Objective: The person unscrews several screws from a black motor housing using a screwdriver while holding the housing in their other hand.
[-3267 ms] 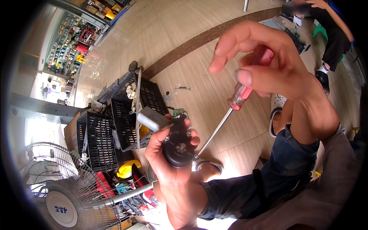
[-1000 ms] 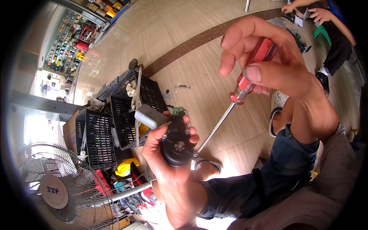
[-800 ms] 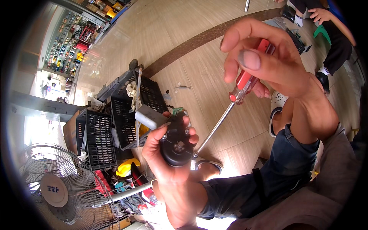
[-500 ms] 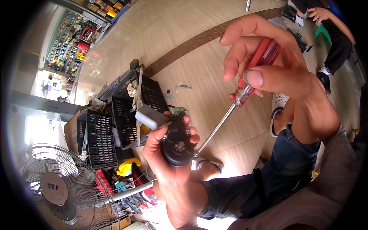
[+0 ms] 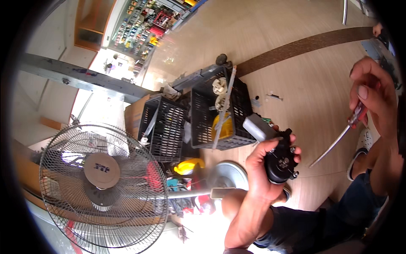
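Note:
My left hand [image 5: 260, 173] is wrapped round a black motor housing [image 5: 279, 166] with a rounded end and small screws on its face. A pale grey rectangular block [image 5: 257, 127] juts out at the housing's upper left; how it is fixed there I cannot tell. Off to the right, my right hand [image 5: 374, 95] grips a screwdriver [image 5: 357, 114] by its red see-through handle. Its thin metal shaft slants down to the left, and the tip is apart from the housing. Part of the handle is hidden by my fingers.
A black plastic crate [image 5: 203, 127] holds white parts and a yellow piece, beside a second black crate [image 5: 165, 131]. A large caged fan [image 5: 101, 169] stands at left. Nearby are a yellow object [image 5: 189, 166] and a round grey base [image 5: 230, 174]. Small bits [image 5: 275, 97] lie on the floor.
The view has swung left, bringing more of the fan into sight. The screwdriver tip has come away from the motor housing, with my right hand farther right. Both hands keep their hold.

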Demonstrator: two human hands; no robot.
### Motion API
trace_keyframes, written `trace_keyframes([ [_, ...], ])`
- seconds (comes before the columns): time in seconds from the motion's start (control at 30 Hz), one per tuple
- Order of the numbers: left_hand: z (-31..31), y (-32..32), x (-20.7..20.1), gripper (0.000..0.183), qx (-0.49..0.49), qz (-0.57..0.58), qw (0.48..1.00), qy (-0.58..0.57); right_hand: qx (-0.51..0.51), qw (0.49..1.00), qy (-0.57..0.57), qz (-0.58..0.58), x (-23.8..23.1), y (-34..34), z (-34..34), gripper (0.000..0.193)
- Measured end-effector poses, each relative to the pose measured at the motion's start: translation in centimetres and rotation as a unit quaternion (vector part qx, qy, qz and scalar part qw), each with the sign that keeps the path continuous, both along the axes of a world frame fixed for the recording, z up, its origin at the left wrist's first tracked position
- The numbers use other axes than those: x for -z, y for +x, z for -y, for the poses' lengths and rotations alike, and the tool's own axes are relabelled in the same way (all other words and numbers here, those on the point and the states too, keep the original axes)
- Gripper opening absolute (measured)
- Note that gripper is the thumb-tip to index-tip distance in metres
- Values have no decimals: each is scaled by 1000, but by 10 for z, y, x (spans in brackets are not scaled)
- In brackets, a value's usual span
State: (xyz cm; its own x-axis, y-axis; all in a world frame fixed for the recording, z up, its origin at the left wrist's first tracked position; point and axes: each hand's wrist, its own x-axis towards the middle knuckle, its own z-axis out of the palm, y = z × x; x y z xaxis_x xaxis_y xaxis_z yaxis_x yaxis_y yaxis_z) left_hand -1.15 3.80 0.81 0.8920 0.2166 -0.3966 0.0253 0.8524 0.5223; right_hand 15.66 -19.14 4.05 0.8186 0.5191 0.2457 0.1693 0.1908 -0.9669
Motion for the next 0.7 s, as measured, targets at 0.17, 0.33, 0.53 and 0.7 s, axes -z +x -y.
trace_keyframes([
  [0.17, -12, -8, 5, 39, -14, -9, 1000, -11, 71, 989, -124, 29, 7, -12, -25, 30],
  [0.33, -14, 1, 20, 38, -23, -36, 999, -19, -42, 962, -152, 222, 15, -13, -30, 17],
  [0.53, -2, 5, 20, 48, -18, -75, 997, -10, -157, 907, -138, 366, 56, -38, -50, 29],
  [0.7, 9, 9, 26, 38, 9, -102, 992, -73, -236, 894, -160, 346, 55, -53, -51, 31],
])
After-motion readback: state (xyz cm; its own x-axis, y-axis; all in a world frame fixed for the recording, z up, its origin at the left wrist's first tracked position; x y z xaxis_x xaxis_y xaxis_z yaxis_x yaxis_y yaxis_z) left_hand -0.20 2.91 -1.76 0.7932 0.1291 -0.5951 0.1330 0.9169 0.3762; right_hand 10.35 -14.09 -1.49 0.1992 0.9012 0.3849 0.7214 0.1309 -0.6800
